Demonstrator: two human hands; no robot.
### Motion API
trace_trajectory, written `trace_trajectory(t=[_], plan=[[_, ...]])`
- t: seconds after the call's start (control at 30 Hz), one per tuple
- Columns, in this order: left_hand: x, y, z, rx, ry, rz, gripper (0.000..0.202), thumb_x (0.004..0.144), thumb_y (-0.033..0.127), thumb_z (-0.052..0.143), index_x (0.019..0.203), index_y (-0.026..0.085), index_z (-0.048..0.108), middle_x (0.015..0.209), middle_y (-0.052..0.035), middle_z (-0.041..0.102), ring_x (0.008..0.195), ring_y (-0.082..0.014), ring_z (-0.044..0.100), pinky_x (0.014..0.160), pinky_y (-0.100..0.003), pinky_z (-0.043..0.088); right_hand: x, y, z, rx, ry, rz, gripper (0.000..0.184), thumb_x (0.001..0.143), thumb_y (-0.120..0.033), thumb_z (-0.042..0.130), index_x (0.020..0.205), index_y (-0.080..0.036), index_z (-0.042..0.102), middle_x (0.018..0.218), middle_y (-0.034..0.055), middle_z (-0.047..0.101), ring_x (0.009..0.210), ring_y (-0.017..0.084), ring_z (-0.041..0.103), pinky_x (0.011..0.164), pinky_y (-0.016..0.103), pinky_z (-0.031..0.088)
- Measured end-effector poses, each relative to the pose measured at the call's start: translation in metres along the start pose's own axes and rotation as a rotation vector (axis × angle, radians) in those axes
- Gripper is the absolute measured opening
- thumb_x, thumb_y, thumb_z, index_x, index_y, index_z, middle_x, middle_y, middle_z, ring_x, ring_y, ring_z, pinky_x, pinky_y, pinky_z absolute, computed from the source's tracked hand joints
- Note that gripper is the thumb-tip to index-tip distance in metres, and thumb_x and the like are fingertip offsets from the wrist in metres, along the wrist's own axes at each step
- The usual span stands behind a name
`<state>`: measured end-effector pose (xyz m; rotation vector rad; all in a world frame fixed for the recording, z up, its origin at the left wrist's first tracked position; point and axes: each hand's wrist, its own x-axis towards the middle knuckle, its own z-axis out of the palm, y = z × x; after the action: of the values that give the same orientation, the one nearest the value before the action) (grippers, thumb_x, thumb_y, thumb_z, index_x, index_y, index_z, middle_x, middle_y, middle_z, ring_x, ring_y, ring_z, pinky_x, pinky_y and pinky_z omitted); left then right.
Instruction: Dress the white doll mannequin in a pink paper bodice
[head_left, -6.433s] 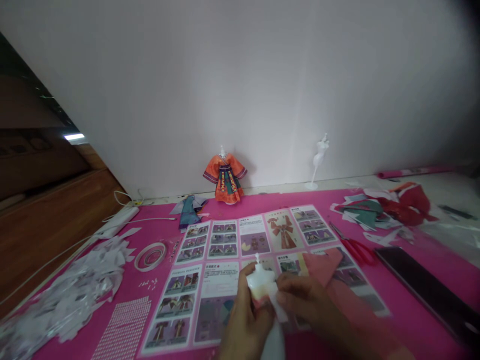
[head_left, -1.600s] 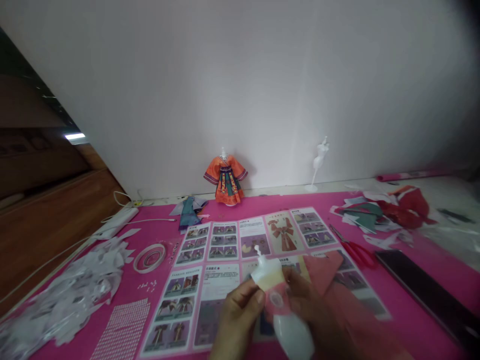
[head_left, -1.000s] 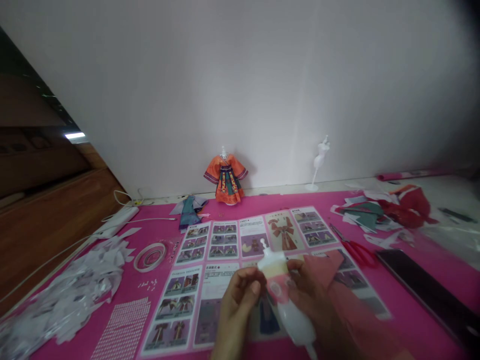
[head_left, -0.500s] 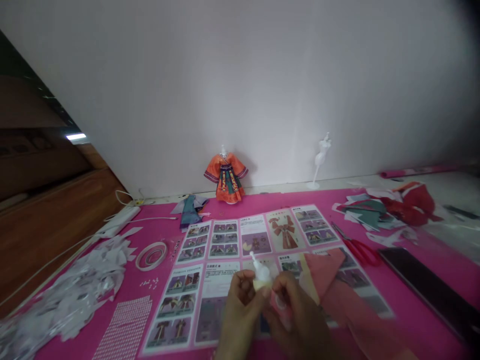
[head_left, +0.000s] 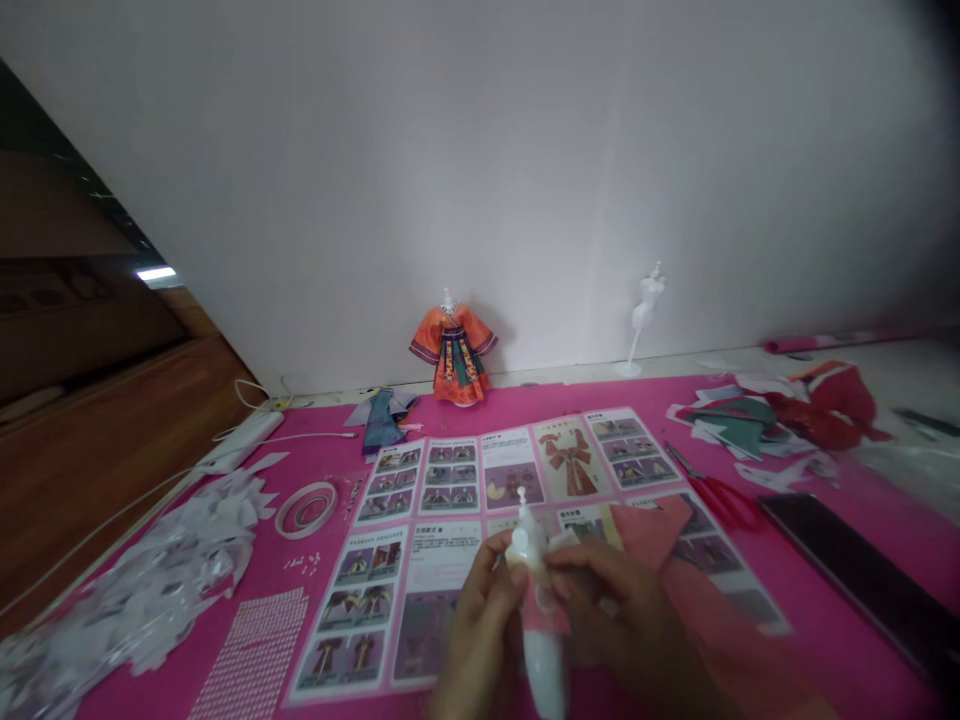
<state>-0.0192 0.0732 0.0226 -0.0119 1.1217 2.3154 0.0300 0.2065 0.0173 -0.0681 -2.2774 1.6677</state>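
Observation:
Both hands hold a small white mannequin point(head_left: 534, 600) low in the middle of the view, its neck pointing up. My left hand point(head_left: 480, 630) grips its left side with curled fingers. My right hand point(head_left: 626, 620) pinches a pink paper garment piece point(head_left: 541, 606) against the torso. A loose salmon paper piece point(head_left: 652, 530) lies just right of the hands on the instruction sheet point(head_left: 450, 520).
On the pink mat point(head_left: 817, 520) lie a tape roll point(head_left: 306, 508), white paper scraps point(head_left: 150, 590), a sticker-dot sheet point(head_left: 251, 655), red scissors point(head_left: 712, 490), a dark phone point(head_left: 855, 570) and coloured paper cut-outs point(head_left: 780, 415). A dressed mannequin point(head_left: 452, 345) and a bare white one point(head_left: 643, 315) stand by the wall.
The mannequin has turned in my hands from lying tilted to standing nearly upright, and the pink piece is now wrapped closer round its torso. My hands stayed in the same area.

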Motion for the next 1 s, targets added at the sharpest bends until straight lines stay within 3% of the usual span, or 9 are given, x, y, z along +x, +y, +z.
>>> trace_trajectory(t=[0.13,0.33,0.47,0.57,0.67,0.8,1.0], plan=[[0.002,-0.004,-0.008,0.040,-0.036,-0.003,0.044,0.075,0.028,0.074,0.112,0.020,0.051,0.093,-0.0052,0.071,0.083,-0.0193,0.067,0.079,-0.029,0.044,0.000,0.011,0.004,0.148,0.020,0.208,0.025,0.076,-0.043,0.068,0.087,-0.021,0.063,0.072,0.0002,0.061,0.061,0.015,0.053,0.053,0.023,0.040],[0.004,-0.007,-0.010,0.038,-0.172,0.013,0.039,0.076,0.029,0.074,0.110,0.021,0.056,0.102,-0.0066,0.069,0.091,-0.0186,0.064,0.083,-0.028,0.041,0.002,-0.001,0.002,0.229,0.075,0.201,0.023,0.078,-0.038,0.063,0.069,-0.019,0.053,0.054,-0.0043,0.051,0.049,0.010,0.040,0.047,0.022,0.030],[-0.001,-0.008,-0.002,0.001,-0.112,-0.028,0.033,0.076,0.030,0.073,0.106,0.021,0.061,0.100,-0.0054,0.068,0.092,-0.0191,0.062,0.083,-0.028,0.041,0.003,-0.010,0.001,0.298,0.092,0.232,0.024,0.079,-0.039,0.061,0.069,-0.020,0.050,0.054,-0.0043,0.052,0.044,0.008,0.034,0.041,0.021,0.025],[-0.004,-0.009,0.001,0.043,-0.041,-0.025,0.030,0.076,0.036,0.072,0.100,0.020,0.064,0.093,-0.0044,0.068,0.087,-0.0190,0.062,0.079,-0.027,0.042,0.002,-0.005,0.002,0.275,0.082,0.206,0.025,0.078,-0.038,0.063,0.067,-0.020,0.050,0.051,-0.0050,0.048,0.044,0.009,0.035,0.042,0.021,0.027],[-0.002,-0.011,-0.002,0.075,-0.041,-0.004,0.026,0.077,0.038,0.072,0.092,0.018,0.065,0.086,-0.0037,0.066,0.080,-0.0164,0.060,0.075,-0.025,0.041,0.001,0.005,0.003,0.242,0.070,0.137,0.027,0.075,-0.037,0.066,0.064,-0.019,0.051,0.054,-0.0036,0.049,0.048,0.010,0.041,0.047,0.022,0.032],[0.005,-0.011,-0.013,0.147,-0.099,0.036,0.028,0.075,0.038,0.074,0.092,0.019,0.064,0.089,-0.0033,0.064,0.080,-0.0141,0.057,0.075,-0.024,0.040,0.000,0.010,0.002,0.262,0.053,0.092,0.027,0.076,-0.036,0.067,0.063,-0.018,0.052,0.057,-0.0029,0.049,0.051,0.011,0.042,0.049,0.023,0.032],[0.004,-0.001,-0.012,0.264,-0.231,0.110,0.055,0.065,0.047,0.080,0.109,0.021,0.058,0.102,-0.0059,0.060,0.074,-0.0130,0.054,0.065,-0.024,0.040,-0.003,0.008,0.001,0.479,-0.030,0.064,0.031,0.081,-0.041,0.065,0.066,-0.018,0.049,0.061,-0.0028,0.047,0.051,0.010,0.043,0.048,0.023,0.031]])
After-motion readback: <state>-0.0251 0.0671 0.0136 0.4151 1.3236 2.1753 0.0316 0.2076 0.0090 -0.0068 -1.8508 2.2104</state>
